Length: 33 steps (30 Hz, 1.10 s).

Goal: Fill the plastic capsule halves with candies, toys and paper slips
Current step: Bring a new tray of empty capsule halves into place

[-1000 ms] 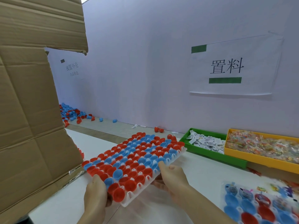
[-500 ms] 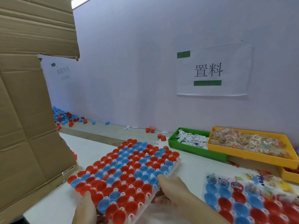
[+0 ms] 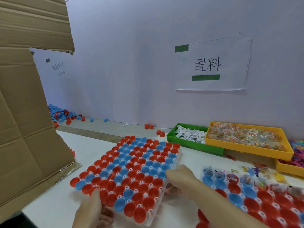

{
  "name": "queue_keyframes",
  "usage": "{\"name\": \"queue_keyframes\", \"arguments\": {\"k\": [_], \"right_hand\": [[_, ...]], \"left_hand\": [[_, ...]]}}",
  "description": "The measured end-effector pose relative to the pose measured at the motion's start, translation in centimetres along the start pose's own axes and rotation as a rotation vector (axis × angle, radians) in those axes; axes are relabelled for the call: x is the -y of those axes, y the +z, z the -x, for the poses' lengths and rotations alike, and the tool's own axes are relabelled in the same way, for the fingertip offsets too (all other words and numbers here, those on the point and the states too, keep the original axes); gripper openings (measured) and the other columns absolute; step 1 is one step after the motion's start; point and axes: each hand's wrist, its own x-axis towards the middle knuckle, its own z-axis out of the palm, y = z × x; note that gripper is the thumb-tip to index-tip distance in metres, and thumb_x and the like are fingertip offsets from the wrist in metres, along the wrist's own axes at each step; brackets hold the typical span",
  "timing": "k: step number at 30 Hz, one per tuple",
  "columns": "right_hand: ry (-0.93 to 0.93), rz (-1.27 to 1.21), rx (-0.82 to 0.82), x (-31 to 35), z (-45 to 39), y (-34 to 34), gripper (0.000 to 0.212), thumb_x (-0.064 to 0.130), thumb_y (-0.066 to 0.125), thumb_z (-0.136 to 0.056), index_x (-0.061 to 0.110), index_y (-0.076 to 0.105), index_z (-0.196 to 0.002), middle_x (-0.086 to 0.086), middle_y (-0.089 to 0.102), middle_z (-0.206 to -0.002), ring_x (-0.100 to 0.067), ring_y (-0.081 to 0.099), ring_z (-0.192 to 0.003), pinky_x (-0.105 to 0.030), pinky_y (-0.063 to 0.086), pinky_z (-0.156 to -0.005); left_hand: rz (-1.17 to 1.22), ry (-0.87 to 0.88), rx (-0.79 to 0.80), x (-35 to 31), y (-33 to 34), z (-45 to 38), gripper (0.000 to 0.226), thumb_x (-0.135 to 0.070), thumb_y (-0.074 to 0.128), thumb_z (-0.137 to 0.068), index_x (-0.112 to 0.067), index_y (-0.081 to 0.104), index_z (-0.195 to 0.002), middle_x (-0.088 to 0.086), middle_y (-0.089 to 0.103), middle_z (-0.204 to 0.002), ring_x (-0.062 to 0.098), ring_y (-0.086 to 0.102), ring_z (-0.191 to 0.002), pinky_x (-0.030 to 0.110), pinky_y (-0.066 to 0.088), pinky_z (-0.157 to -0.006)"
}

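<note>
Held low over the white table point(image 3: 92, 145), near centre: a white plastic grid tray point(image 3: 154, 209) packed with open red and blue plastic capsule halves point(image 3: 131, 168), cups upward, colours mixed in loose diagonal bands, all looking empty. Tilted slightly, far edge toward the wall. Left hand point(image 3: 89, 211) at the near left corner, thumb laid on top over a red half, fingers curled beneath: a closed grip on the tray edge. Right hand point(image 3: 179, 180) at the right edge, thumb across the top, fingers tucked under, likewise clamped on the tray.

To the near right, a second tray of red and blue halves point(image 3: 250, 195), its far row already carrying small wrapped items. Farther right, against the wall: a green plastic bin of white paper slips point(image 3: 190, 134), touching a yellow plastic bin of clear-wrapped candies point(image 3: 246, 137); a further yellow bin of coloured plastic toys point(image 3: 294, 155) at the right edge. Left: a tall brown cardboard box point(image 3: 24, 120). Far left along the wall, loose red and blue shells point(image 3: 62, 114). On the wall, a white paper sign with black characters point(image 3: 209, 65).
</note>
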Motion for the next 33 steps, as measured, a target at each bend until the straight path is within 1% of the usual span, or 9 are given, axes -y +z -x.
{"name": "queue_keyframes", "arguments": {"k": [4, 9, 11, 14, 17, 25, 29, 31, 33], "right_hand": [[-0.005, 0.004, -0.042, -0.2, -0.3, 0.2, 0.016, 0.014, 0.048, -0.099, 0.013, 0.048, -0.083, -0.012, 0.071, -0.088, -0.017, 0.067, -0.056, -0.026, 0.061, -0.059], [-0.031, 0.04, -0.062, -0.4, -0.2, 0.2, 0.021, 0.018, 0.048, -0.099, 0.015, 0.043, -0.078, -0.013, 0.071, -0.091, -0.022, 0.073, -0.067, -0.035, 0.064, -0.071], [-0.037, 0.045, -0.064, -0.3, 0.0, 0.1, 0.022, 0.017, 0.048, -0.098, 0.015, 0.042, -0.077, -0.015, 0.071, -0.09, -0.023, 0.073, -0.063, -0.034, 0.064, -0.066], [-0.073, 0.095, -0.08, -0.2, 0.2, 0.1, 0.023, 0.018, 0.05, -0.096, 0.016, 0.042, -0.075, -0.015, 0.07, -0.094, -0.025, 0.074, -0.071, -0.039, 0.063, -0.073], [-0.093, 0.122, -0.075, 0.1, 0.5, 0.3, 0.021, 0.019, 0.051, -0.095, 0.018, 0.042, -0.076, -0.012, 0.068, -0.097, -0.027, 0.075, -0.08, -0.042, 0.063, -0.076], [-0.087, 0.18, -0.074, -0.2, 0.5, 0.4, 0.026, 0.023, 0.052, -0.098, 0.02, 0.039, -0.075, -0.007, 0.066, -0.091, -0.019, 0.075, -0.07, -0.032, 0.063, -0.069], [-0.126, 0.261, -0.085, -0.1, 1.1, 0.1, 0.019, 0.022, 0.049, -0.098, 0.016, 0.047, -0.081, -0.009, 0.067, -0.098, -0.022, 0.074, -0.078, -0.034, 0.062, -0.077], [-0.166, 0.298, -0.101, -0.2, 1.3, 0.0, 0.016, 0.023, 0.048, -0.098, 0.015, 0.049, -0.085, -0.007, 0.064, -0.099, -0.018, 0.069, -0.075, -0.027, 0.058, -0.065], [-0.202, 0.324, -0.094, -0.1, 1.5, 0.3, 0.018, 0.025, 0.046, -0.1, 0.014, 0.051, -0.087, -0.007, 0.062, -0.101, -0.015, 0.062, -0.074, -0.022, 0.044, -0.055]], "left_hand": [[-0.188, -0.014, -0.203, -0.9, 0.5, -0.3, 0.082, -0.047, 0.022, -0.106, 0.009, 0.066, -0.065, 0.023, 0.065, -0.051, 0.026, 0.056, -0.042, 0.027, 0.043, -0.047], [-0.281, 0.096, -0.274, -0.1, 0.2, -0.1, 0.08, -0.047, 0.019, -0.105, 0.005, 0.066, -0.066, 0.018, 0.065, -0.051, 0.023, 0.055, -0.037, 0.025, 0.044, -0.043], [-0.296, 0.165, -0.313, -0.2, -0.4, 0.1, 0.075, -0.046, 0.021, -0.105, 0.004, 0.065, -0.071, 0.018, 0.066, -0.053, 0.022, 0.057, -0.04, 0.025, 0.045, -0.045], [-0.288, 0.263, -0.405, -0.8, -1.8, 0.1, 0.062, -0.042, 0.029, -0.105, 0.002, 0.062, -0.077, 0.02, 0.067, -0.061, 0.027, 0.061, -0.052, 0.03, 0.05, -0.056], [-0.217, 0.264, -0.385, -1.2, -2.5, -0.3, 0.058, -0.04, 0.033, -0.105, 0.003, 0.061, -0.078, 0.02, 0.066, -0.062, 0.03, 0.06, -0.056, 0.034, 0.051, -0.064], [-0.009, 0.124, -0.316, -0.4, -2.6, -1.1, 0.046, -0.029, 0.038, -0.103, 0.005, 0.057, -0.077, 0.019, 0.06, -0.06, 0.025, 0.048, -0.044, 0.027, 0.039, -0.043], [-0.258, 0.352, -0.53, 0.1, -2.4, -0.7, 0.039, -0.033, 0.04, -0.103, -0.003, 0.058, -0.087, 0.014, 0.065, -0.079, 0.026, 0.059, -0.07, 0.037, 0.047, -0.064], [-0.318, 0.551, -0.641, 0.2, -1.7, -0.1, 0.029, -0.034, 0.047, -0.1, -0.006, 0.057, -0.102, 0.013, 0.062, -0.104, 0.029, 0.056, -0.099, 0.045, 0.047, -0.086], [-0.404, 0.687, -0.61, -0.1, -0.5, 0.6, 0.041, -0.04, 0.05, -0.099, -0.011, 0.054, -0.127, 0.012, 0.054, -0.135, 0.03, 0.044, -0.127, 0.051, 0.036, -0.107]]}}
